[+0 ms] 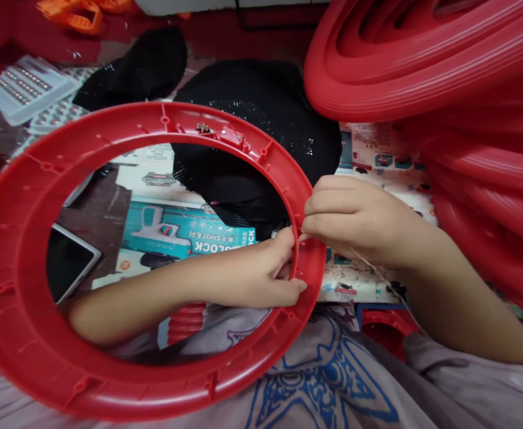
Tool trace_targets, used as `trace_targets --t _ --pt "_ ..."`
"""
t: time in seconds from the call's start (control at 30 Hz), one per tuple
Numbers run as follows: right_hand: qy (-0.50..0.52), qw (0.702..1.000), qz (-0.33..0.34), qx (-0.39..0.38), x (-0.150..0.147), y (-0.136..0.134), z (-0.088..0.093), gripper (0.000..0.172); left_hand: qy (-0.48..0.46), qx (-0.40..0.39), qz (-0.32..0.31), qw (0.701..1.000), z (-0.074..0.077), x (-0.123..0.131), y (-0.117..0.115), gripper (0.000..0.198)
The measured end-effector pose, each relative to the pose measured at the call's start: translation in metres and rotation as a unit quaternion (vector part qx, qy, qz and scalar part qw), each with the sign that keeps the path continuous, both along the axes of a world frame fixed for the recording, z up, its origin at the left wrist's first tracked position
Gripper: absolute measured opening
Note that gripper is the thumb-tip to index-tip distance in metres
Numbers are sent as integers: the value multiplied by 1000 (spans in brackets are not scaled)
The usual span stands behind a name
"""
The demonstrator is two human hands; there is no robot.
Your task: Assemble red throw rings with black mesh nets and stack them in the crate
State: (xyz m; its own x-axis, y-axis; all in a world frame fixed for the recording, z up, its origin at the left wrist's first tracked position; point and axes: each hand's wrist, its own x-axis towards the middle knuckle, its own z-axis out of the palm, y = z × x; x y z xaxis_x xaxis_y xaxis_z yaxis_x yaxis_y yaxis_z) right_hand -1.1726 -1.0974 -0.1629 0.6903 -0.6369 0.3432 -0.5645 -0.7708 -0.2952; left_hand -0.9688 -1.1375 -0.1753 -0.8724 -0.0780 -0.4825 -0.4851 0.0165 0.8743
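Note:
A large red plastic ring [24, 256], its ribbed hollow side facing me, is propped tilted over my lap. My left forearm shows through the ring's opening, and my left hand [274, 274] is closed around its inner rim at the right, with thumb and fingers on either side of the wall. My right hand [355, 217] is pinched at the same part of the ring. A thin thin-looking wire [371, 268] trails from beneath that hand toward my lap. The fingertips hide the spot they work on. Small metal parts [203, 128] sit in the ring's far channel.
Stacked red rings [404, 65] rise at the right. Black cloth [261, 95] lies on a printed cardboard sheet [154, 238]. At the left are a tray of small metal parts [24, 86], a phone-like dark-screened device [71, 262] and orange plastic pieces [80, 15].

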Motion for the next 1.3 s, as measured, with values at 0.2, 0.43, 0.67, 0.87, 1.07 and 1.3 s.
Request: trace_targets --t 0.2,0.43,0.67,0.87,1.07,1.3 --pt "-24 999 -10 32 0 0 1 33 -14 -14 -12 1000 2 2 1 30" --pt "-25 988 -16 155 -2 -1 0 26 -37 -71 -39 996 0 2 2 43" --pt "13 984 -30 173 -1 -3 2 27 -5 -55 -29 998 -3 0 2 45" --pt "5 996 -25 90 0 -4 -3 32 6 13 -2 1000 -5 0 -2 28" --pt "2 999 -42 -13 2 2 2 33 2 179 46 983 4 -1 -2 34" --pt "-67 997 -35 -21 1 3 4 21 36 233 64 970 6 -2 0 40"
